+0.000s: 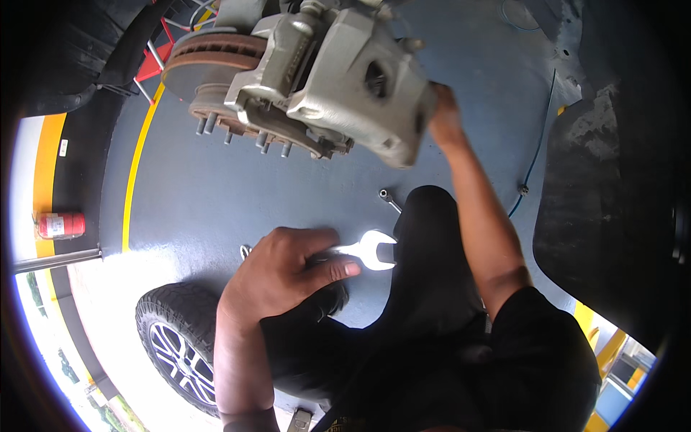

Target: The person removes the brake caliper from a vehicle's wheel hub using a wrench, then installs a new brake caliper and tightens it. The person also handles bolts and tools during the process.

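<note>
My left hand (281, 270) is closed round an open-end wrench (368, 250), its bright jaw pointing right beside my black-trousered knee. Up ahead hangs a grey brake caliper (360, 83), swung to the right of the rusty-edged brake disc (216, 50). Several wheel studs (261, 139) stick down from the hub below the disc. My right hand (445, 115) reaches up to the caliper's right side; most of its fingers are hidden behind the metal, so their grip does not show. On the floor beyond my knee lies a ratchet (389, 199), partly covered by my leg.
A wheel with a tyre (176, 345) lies at the lower left. Along the right runs a blue air hose (534, 158) next to a dark body panel (612, 216). A red fire extinguisher (61, 225) is by the left wall, and a red stand (153, 63) is at the upper left.
</note>
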The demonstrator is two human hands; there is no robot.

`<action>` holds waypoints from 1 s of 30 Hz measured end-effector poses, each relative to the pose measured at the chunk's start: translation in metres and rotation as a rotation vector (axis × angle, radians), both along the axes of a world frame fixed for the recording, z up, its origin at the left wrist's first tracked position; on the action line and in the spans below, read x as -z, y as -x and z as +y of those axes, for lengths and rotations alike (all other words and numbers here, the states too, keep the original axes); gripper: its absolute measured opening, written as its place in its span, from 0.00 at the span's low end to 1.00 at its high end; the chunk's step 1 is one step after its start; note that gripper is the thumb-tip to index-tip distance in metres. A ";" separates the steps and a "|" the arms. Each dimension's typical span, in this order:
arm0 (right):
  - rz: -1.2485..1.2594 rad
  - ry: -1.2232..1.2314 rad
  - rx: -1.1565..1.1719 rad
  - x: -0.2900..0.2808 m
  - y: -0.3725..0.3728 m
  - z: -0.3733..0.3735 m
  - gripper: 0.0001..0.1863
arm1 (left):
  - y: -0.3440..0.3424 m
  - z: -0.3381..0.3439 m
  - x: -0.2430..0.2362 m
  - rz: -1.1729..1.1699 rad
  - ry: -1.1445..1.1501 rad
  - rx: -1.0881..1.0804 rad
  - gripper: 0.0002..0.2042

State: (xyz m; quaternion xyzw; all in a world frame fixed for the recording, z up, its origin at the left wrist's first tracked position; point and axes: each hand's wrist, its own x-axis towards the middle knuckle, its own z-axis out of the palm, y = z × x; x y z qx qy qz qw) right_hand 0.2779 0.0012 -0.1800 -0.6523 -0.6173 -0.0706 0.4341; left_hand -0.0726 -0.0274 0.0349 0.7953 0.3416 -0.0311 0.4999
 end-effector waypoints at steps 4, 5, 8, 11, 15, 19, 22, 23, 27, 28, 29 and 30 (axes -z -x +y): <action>0.456 -0.102 0.059 -0.078 -0.001 -0.039 0.17 | 0.003 0.008 -0.003 -0.319 0.021 -0.061 0.14; 0.831 -0.169 0.093 -0.092 0.004 -0.042 0.17 | 0.004 0.013 -0.006 -0.358 0.038 -0.088 0.14; 1.175 -0.257 0.093 -0.144 0.012 -0.054 0.19 | 0.006 0.017 -0.011 -0.534 -0.060 -0.257 0.11; 1.176 -0.347 -0.025 -0.188 0.009 -0.059 0.20 | 0.010 0.026 -0.021 -0.726 -0.250 -0.372 0.10; 0.815 -0.296 -0.110 -0.248 0.014 -0.059 0.21 | 0.009 0.031 -0.061 -0.731 -0.337 -0.510 0.07; 0.617 -0.354 -0.002 -0.301 0.035 -0.040 0.20 | -0.022 0.034 -0.098 -0.786 -0.511 -0.426 0.11; 0.416 -0.128 0.129 -0.351 0.053 -0.038 0.21 | -0.047 0.034 -0.123 -0.783 -0.613 -0.375 0.17; 0.341 -0.161 0.124 -0.360 0.060 -0.037 0.21 | -0.056 0.032 -0.132 -0.786 -0.657 -0.369 0.19; 0.120 -0.229 0.084 -0.380 0.076 -0.030 0.20 | -0.078 0.031 -0.156 -0.763 -0.706 -0.304 0.27; 0.163 -0.165 0.083 -0.392 0.080 -0.029 0.21 | -0.081 0.032 -0.164 -0.719 -0.727 -0.311 0.29; 0.202 -0.099 0.086 -0.404 0.083 -0.027 0.21 | -0.083 0.033 -0.170 -0.678 -0.752 -0.318 0.30; 0.242 -0.033 0.087 -0.416 0.087 -0.025 0.21 | -0.085 0.035 -0.174 -0.651 -0.797 -0.332 0.29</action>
